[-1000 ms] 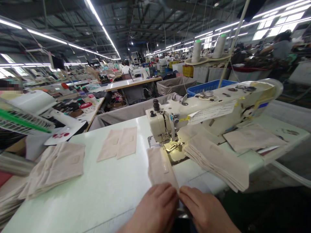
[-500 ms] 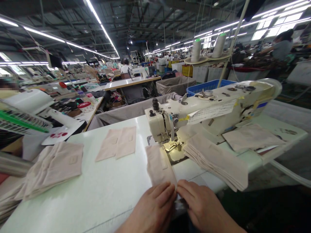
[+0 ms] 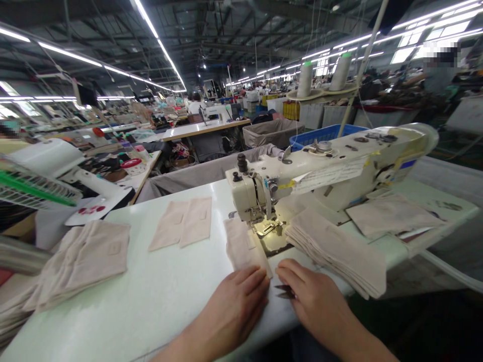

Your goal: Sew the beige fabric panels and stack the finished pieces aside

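A beige fabric piece with a small stitched tab lies on the table, its upper end beside the presser foot of the sewing machine. At its near edge, my left hand is closed on the fabric, fingers together. Just to the right, my right hand is closed around thread snips, whose dark blades point left from under the fingers. The handle of the snips is hidden in the palm. A stack of beige fabric pieces lies right of the needle area, beyond my right hand.
Two beige pieces lie flat left of the machine, with a rumpled pile farther left. A white fan stands at the table's left edge. Behind the machine are a blue basket and thread cones.
My hands have moved slightly up and apart, and the fabric has shifted a little toward the machine. The snips' blades now show below my right fingers.
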`<move>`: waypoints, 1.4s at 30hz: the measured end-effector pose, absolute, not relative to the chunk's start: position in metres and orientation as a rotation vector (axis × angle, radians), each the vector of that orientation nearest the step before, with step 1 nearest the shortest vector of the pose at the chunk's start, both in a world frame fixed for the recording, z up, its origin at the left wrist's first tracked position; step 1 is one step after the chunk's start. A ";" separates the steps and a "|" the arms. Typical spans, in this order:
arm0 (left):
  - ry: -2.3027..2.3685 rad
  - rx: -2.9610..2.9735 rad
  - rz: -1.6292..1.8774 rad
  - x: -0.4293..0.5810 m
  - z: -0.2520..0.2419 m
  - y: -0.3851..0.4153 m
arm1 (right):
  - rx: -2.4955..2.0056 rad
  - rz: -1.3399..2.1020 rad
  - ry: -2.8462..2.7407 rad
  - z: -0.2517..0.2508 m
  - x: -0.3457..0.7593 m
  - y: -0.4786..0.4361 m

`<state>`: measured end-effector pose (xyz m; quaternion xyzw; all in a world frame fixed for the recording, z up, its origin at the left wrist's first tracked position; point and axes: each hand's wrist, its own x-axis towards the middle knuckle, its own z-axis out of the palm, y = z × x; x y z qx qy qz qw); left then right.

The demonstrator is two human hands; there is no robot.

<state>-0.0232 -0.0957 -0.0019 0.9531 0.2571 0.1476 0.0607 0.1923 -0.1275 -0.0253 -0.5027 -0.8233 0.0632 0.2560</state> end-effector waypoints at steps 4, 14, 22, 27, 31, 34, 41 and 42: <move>0.790 2.880 0.466 -0.025 -0.003 -0.087 | -1.384 -0.067 -2.057 -0.009 0.213 -0.123; 0.824 2.874 0.518 -0.027 -0.005 -0.068 | -2.012 -0.307 -1.783 0.001 0.282 -0.106; 0.845 2.878 0.542 -0.029 -0.005 -0.052 | -2.238 -0.129 -1.747 -0.009 0.302 -0.089; 0.859 2.891 0.530 -0.031 -0.006 -0.042 | -2.218 -0.133 -1.730 -0.003 0.300 -0.087; 0.865 2.892 0.522 -0.031 -0.006 -0.033 | -2.143 -0.151 -1.694 0.003 0.301 -0.088; 0.880 2.879 0.515 -0.032 -0.007 -0.027 | -2.080 -0.102 -1.642 0.007 0.302 -0.089; 0.900 2.866 0.536 -0.034 -0.006 -0.013 | -1.990 -0.024 -1.518 0.019 0.303 -0.096; 0.899 2.866 0.537 -0.034 -0.005 -0.011 | -1.972 -0.019 -1.517 0.021 0.303 -0.097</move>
